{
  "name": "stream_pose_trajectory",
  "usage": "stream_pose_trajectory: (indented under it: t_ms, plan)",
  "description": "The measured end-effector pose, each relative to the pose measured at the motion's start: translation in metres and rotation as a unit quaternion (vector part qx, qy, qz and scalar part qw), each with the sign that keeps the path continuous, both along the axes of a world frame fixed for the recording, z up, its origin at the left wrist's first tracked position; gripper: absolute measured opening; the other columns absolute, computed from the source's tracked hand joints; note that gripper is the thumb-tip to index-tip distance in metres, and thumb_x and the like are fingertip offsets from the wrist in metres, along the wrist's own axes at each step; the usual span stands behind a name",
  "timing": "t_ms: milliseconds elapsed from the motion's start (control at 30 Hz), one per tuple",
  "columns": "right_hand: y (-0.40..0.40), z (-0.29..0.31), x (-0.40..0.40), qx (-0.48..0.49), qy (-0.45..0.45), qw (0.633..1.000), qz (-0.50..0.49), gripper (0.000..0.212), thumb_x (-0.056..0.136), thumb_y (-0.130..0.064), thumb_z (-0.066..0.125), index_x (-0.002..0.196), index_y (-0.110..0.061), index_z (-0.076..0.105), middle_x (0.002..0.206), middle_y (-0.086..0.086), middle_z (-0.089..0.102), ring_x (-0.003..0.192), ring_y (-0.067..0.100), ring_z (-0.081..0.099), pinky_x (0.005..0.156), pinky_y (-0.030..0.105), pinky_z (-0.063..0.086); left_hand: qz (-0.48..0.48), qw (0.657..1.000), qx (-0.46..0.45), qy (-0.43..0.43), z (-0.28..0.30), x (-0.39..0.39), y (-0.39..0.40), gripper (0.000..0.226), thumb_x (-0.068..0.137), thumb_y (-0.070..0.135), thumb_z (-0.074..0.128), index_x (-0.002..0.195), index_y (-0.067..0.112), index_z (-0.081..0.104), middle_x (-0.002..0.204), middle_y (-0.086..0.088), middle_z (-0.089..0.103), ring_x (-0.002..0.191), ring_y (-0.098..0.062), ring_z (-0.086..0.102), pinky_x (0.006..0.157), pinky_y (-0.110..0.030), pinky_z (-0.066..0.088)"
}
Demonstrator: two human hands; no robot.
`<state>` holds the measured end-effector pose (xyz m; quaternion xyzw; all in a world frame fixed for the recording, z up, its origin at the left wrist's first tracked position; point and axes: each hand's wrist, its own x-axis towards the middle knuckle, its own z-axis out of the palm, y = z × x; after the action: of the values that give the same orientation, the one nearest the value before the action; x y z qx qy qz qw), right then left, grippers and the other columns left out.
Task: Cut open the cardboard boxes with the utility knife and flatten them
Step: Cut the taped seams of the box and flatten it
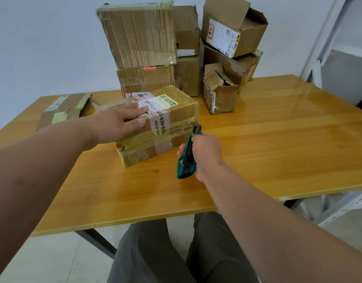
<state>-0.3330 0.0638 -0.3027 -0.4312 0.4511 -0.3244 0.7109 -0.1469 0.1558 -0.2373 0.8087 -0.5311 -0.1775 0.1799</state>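
A taped cardboard box (172,123) with shipping labels on top lies in the middle of the yellow table (278,152). My left hand (119,123) rests flat on its top, fingers straight and thumb over the near edge. My right hand (204,154) grips a green and black utility knife (188,158), whose tip points at the box's near right corner and sits right beside it. Whether the blade is extended or touches the tape I cannot tell.
Several more cardboard boxes (141,37) are stacked at the back of the table, some torn open. A small crumpled box (219,92) stands in front of them. A partly flattened box (64,111) lies at the far left. White shelving (343,58) stands to the right.
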Motion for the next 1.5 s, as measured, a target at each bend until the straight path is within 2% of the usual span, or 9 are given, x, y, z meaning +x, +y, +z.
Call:
stream_pose_trajectory:
  t_ms: [133,333,533,700,800,1033,1133,1300,1500]
  plan:
    - [0.017,0.001,0.01,-0.007,-0.001,0.999,0.033,0.02,0.095,0.001,0.04,0.102,-0.012,0.053,0.06,0.008,0.06,0.038,0.015,0.056,0.039,0.024,0.048,0.005,1.0,-0.008,-0.018,-0.002,0.0,-0.001,0.058,0.091,0.058,0.04,0.147,0.045,0.031,0.159,0.016,0.016,0.147,-0.012,0.009,0.119,-0.05,0.015]
    - [0.029,-0.001,0.018,-0.025,0.009,0.998,0.053,0.021,0.095,0.0,0.039,0.106,-0.01,0.053,0.068,0.012,0.06,0.039,0.017,0.057,0.04,0.024,0.047,0.024,0.999,0.0,-0.032,-0.003,-0.003,-0.003,0.053,0.096,0.056,0.038,0.147,0.047,0.03,0.159,0.017,0.014,0.148,-0.014,0.008,0.117,-0.057,0.011]
    - [0.033,0.0,0.02,-0.019,0.032,0.998,0.055,0.026,0.092,0.003,0.039,0.11,-0.011,0.051,0.068,0.012,0.06,0.036,0.015,0.056,0.043,0.025,0.048,0.029,0.999,0.001,-0.038,-0.003,-0.007,-0.003,0.054,0.096,0.056,0.038,0.148,0.045,0.028,0.16,0.016,0.014,0.148,-0.014,0.006,0.119,-0.052,0.012]
    - [0.03,0.0,0.019,-0.015,0.058,0.997,0.055,0.023,0.092,0.003,0.039,0.087,-0.019,0.046,0.07,0.012,0.059,0.036,0.014,0.055,0.048,0.028,0.048,0.031,0.999,0.007,-0.042,-0.004,-0.007,-0.004,0.053,0.096,0.057,0.038,0.148,0.046,0.028,0.16,0.016,0.013,0.148,-0.014,0.006,0.117,-0.057,0.011]
    - [0.027,-0.001,0.023,-0.025,0.076,0.995,0.056,0.023,0.092,0.003,0.038,0.086,-0.018,0.045,0.072,0.011,0.061,0.033,0.013,0.055,0.047,0.025,0.046,0.03,0.999,0.008,-0.03,-0.004,-0.006,-0.004,0.054,0.096,0.056,0.038,0.148,0.046,0.027,0.16,0.016,0.012,0.148,-0.016,0.006,0.117,-0.057,0.013]
    - [0.02,-0.014,0.031,-0.127,0.147,0.979,0.061,0.008,0.089,-0.006,0.047,0.092,-0.012,0.051,0.069,0.008,0.064,0.052,0.022,0.066,0.06,0.037,0.058,0.03,0.998,0.016,-0.05,-0.003,-0.01,-0.004,0.054,0.097,0.056,0.035,0.149,0.044,0.025,0.161,0.014,0.01,0.148,-0.017,0.004,0.117,-0.058,0.012]
    - [0.019,-0.012,0.028,-0.146,0.137,0.977,0.071,0.01,0.088,-0.008,0.049,0.081,-0.013,0.052,0.071,0.008,0.064,0.058,0.022,0.066,0.065,0.041,0.062,0.03,0.998,0.017,-0.056,0.0,-0.015,-0.004,0.054,0.098,0.053,0.035,0.15,0.042,0.024,0.161,0.012,0.01,0.149,-0.018,0.004,0.116,-0.058,0.011]
    - [0.049,-0.012,0.033,-0.097,0.064,0.984,0.131,0.011,0.099,-0.01,0.047,0.091,-0.016,0.052,0.065,0.008,0.064,0.042,0.015,0.062,0.042,0.024,0.05,0.038,0.997,0.012,-0.062,0.0,-0.02,-0.006,0.054,0.099,0.052,0.034,0.151,0.04,0.024,0.162,0.011,0.01,0.149,-0.017,0.003,0.117,-0.057,0.01]
    - [0.059,-0.005,0.02,-0.067,0.025,0.986,0.153,0.01,0.099,-0.006,0.045,0.101,-0.009,0.055,0.064,0.011,0.061,0.039,0.016,0.058,0.037,0.02,0.044,0.047,0.997,0.013,-0.051,-0.002,-0.02,-0.006,0.053,0.099,0.053,0.034,0.15,0.042,0.023,0.161,0.013,0.009,0.149,-0.017,0.003,0.117,-0.057,0.009]
